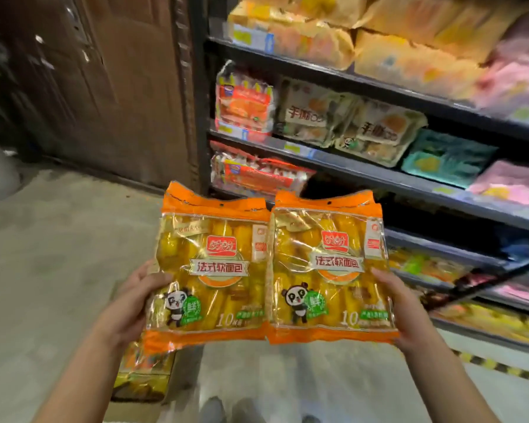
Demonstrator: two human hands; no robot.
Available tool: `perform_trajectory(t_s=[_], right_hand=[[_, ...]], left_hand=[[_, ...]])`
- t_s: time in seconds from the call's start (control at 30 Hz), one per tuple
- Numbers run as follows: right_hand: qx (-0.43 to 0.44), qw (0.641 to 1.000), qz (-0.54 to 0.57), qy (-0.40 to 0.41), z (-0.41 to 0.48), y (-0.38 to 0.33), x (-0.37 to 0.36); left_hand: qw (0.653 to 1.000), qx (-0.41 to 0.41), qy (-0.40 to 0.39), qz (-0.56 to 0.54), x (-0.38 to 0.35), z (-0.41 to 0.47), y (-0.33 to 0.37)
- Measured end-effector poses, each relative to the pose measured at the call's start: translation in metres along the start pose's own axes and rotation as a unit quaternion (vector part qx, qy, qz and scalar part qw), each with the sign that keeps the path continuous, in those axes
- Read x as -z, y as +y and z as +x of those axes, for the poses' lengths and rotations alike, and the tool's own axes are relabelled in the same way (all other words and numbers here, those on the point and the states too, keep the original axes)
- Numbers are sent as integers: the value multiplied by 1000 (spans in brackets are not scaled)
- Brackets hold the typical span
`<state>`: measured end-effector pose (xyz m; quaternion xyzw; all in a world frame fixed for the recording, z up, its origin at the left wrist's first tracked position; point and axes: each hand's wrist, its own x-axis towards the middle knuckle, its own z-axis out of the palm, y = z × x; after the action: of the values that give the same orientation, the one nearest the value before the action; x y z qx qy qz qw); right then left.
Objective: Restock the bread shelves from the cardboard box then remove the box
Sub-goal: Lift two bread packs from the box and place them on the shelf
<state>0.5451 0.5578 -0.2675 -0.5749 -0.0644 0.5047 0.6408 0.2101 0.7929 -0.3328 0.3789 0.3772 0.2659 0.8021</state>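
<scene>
I hold two orange bread packs side by side in front of me, each with a panda print. My left hand [138, 296] grips the left pack [211, 270] at its left edge. My right hand [405, 309] grips the right pack [330, 270] at its right edge. Both packs hang above the floor, in front of the dark bread shelves [364, 175]. Below my left forearm the cardboard box [141, 383] stands on the floor, with more orange packs inside; most of it is hidden by my arm and the left pack.
The shelves at the right hold yellow, red, green and pink bread packs on several levels. A gap shows on a lower shelf [342, 190] behind the packs. A brown wooden door [104, 87] fills the left background. Grey concrete floor [58, 254] lies below.
</scene>
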Motion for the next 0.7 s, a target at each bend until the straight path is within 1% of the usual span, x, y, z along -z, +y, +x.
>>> perform_trajectory(t_s=[0.13,0.27,0.37,0.47,0.6,0.7], right_hand=[[28,997,41,54,-42,-6,71],[55,992,73,88,-82,-17,152],[57,988,88,113,-107,-26,216],[60,987,61,133,-129,-34,278],[72,988,-15,140,-151,-50,342],[75,987,-17,138,-158,-61,378]], left_hand=[[999,17,-39,3,-64,13,-21],[992,56,-90,63,-144,19,-50],[984,84,-137,72,-212,16,-81],[977,115,-173,58,-275,9,-111],[972,107,-187,90,-340,4,-147],[968,105,-207,90,-375,3,-165]])
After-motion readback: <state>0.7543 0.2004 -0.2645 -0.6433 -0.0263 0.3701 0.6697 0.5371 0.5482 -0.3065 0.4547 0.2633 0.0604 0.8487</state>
